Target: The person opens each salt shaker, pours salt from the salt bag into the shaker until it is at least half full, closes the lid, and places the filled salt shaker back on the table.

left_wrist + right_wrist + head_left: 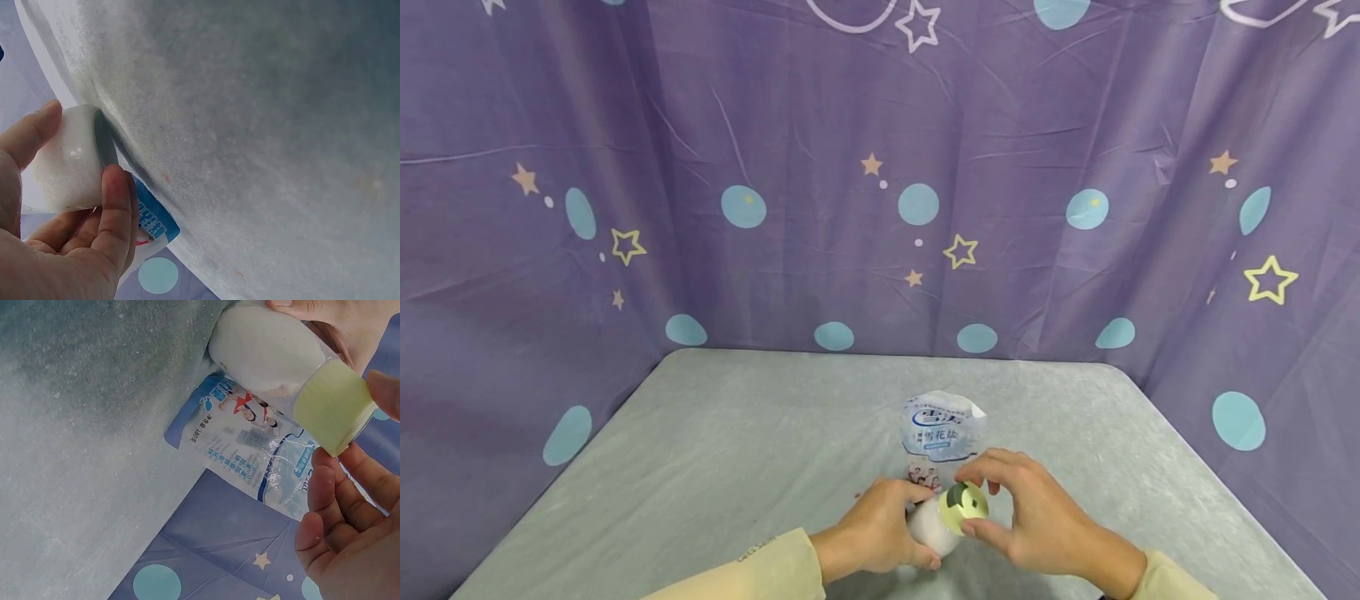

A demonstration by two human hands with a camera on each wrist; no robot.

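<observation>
A small clear seasoning bottle (pixel 929 528) packed with white grains leans toward the right, its pale yellow-green cap (pixel 976 518) at the upper end. Around the body of it curl the thumb and fingers of my left hand (pixel 872 533). My right hand (pixel 1048 521) pinches the cap by its rim between thumb and fingers. In the right wrist view, the cap (pixel 331 406) sits on the bottle's neck. Dark openings show in the cap's top. Just behind the bottle is a blue and white printed salt packet (pixel 942 429), its lower part partly hidden by the hands.
A grey-green cloth covers the table (pixel 760 425). Purple curtains (pixel 820 267) with stars and blue dots enclose its back and sides. Tiny reddish specks (pixel 240 274) lie on the cloth.
</observation>
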